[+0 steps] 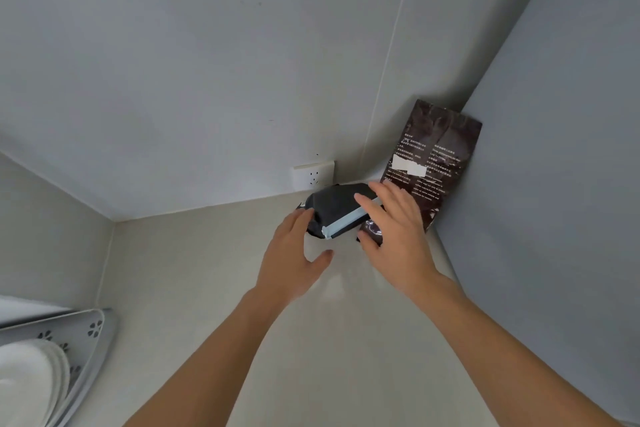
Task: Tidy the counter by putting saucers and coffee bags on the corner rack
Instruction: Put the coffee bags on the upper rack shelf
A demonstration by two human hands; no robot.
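Two bare hands converge on a black coffee bag lying on its side at the far right corner of a pale counter, just in front of a wall socket. The left hand is spread, fingertips touching the bag's near-left end and thumb held apart below it, apparently steadying the bag rather than gripping it. The right hand lies across the bag's light blue sealing clip, fingers draped over the top; whether it has closed on the bag cannot be told from this angle. Behind it a taller brown coffee bag leans upright into the angle of the walls, seemingly propped there. At the near left edge sits the corner rack, well apart from both bags, with white saucers already stacked on it, so the plates appear dealt with and the bags remain. Using both hands suits a soft, clipped pouch that could sag or slip if lifted by one end.
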